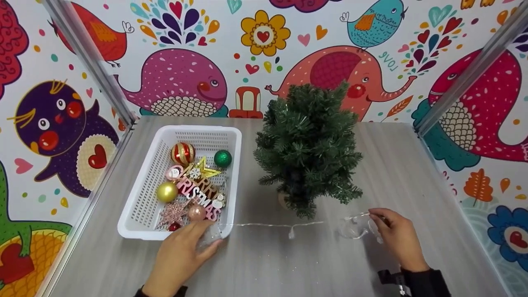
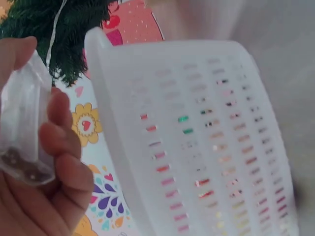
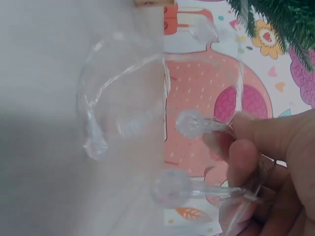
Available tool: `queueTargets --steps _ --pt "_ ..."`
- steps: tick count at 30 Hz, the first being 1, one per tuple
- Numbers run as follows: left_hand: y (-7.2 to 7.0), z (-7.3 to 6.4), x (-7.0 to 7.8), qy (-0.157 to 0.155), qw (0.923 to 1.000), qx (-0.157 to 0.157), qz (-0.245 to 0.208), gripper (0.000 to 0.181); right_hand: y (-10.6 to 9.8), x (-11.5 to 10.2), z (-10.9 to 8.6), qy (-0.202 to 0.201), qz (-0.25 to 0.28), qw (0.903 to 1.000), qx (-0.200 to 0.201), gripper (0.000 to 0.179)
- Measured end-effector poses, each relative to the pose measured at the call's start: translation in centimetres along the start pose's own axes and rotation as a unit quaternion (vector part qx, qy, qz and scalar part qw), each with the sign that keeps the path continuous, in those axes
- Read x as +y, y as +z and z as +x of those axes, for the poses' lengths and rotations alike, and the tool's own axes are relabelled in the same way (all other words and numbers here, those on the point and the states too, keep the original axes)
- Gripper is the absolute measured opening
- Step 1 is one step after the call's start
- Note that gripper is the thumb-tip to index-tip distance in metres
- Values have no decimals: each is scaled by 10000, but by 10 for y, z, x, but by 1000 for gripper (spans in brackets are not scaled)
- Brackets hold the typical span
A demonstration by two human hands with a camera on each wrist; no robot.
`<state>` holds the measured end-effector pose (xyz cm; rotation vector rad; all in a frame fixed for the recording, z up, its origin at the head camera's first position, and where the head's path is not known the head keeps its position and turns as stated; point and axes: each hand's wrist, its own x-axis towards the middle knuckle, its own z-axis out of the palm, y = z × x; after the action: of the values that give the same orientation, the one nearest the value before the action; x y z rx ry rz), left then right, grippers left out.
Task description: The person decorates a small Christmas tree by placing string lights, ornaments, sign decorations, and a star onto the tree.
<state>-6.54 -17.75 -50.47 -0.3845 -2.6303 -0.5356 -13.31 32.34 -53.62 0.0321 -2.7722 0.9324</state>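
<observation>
Running between left fingers (image 1: 199, 230) and right fingers (image 1: 387, 214) is a light string (image 1: 291, 232).

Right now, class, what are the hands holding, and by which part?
The left hand grips a clear case, fingers along one long side, thumb near one end. The right hand pinches a light string by its wire, beside a bulb.

The light string (image 1: 264, 225) was clear, the streaked table (image 1: 272, 264) grey
The case (image 2: 27, 113) was see-through; the tree (image 1: 309, 144) deep green; the slot-patterned basket (image 1: 198, 128) white; the striped bauble (image 1: 182, 154) red and gold, the glittery bauble (image 1: 222, 158) green, the shiny bauble (image 1: 167, 192) yellow-gold, the pearly bauble (image 1: 196, 213) rose pink; the spiky ornament (image 1: 173, 213) sparkly pink, the lettering (image 1: 202, 194) pink, brown and white; the wall (image 1: 251, 74) bore multicoloured hearts (image 1: 304, 39) and birds (image 1: 375, 24) on white
</observation>
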Motion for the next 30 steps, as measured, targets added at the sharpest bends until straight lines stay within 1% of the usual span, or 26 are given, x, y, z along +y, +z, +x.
queueTargets --steps 4,7,10,13,16,18,20,23,24,27,28,30 --pt "-3 -7 -7 -240 9996 8 -131 46 -8 12 -1 255 -63 9997 -6 19" --pt "-6 -13 -11 -419 9990 -3 -141 44 -14 22 -1 513 -41 9986 127 19" --pt "-8 -19 -16 -632 9978 -133 -142 43 -20 32 0 948 104 9950 303 18" --pt "-12 -24 -21 -918 9951 -352 -136 42 -29 43 1 1570 255 9864 410 21" --pt "-18 -27 -28 -1337 9888 -644 -153 40 -37 56 4 2380 473 9688 500 27" --pt "-22 -29 -33 -1642 9822 -892 -166 39 -44 66 5 2935 644 9526 471 32" --pt "-26 -30 -39 -1928 9747 -1115 -190 38 -50 77 7 3413 926 9338 539 36" --pt "-30 -33 -48 -2247 9641 -1396 -238 37 -59 92 9 3858 1243 9116 688 38" --pt "-32 -35 -51 -2342 9608 -1462 -250 37 -62 98 9 3948 1322 9062 738 39" --pt "-36 -40 -60 -2520 9560 -1479 -282 37 -70 111 6 4146 1517 8925 924 41" --pt "-37 -42 -63 -2603 9533 -1509 -265 37 -73 115 6 4237 1633 8856 975 41" --pt "-40 -46 -71 -2719 9506 -1477 -246 38 -79 123 4 4387 1879 8717 1110 42"
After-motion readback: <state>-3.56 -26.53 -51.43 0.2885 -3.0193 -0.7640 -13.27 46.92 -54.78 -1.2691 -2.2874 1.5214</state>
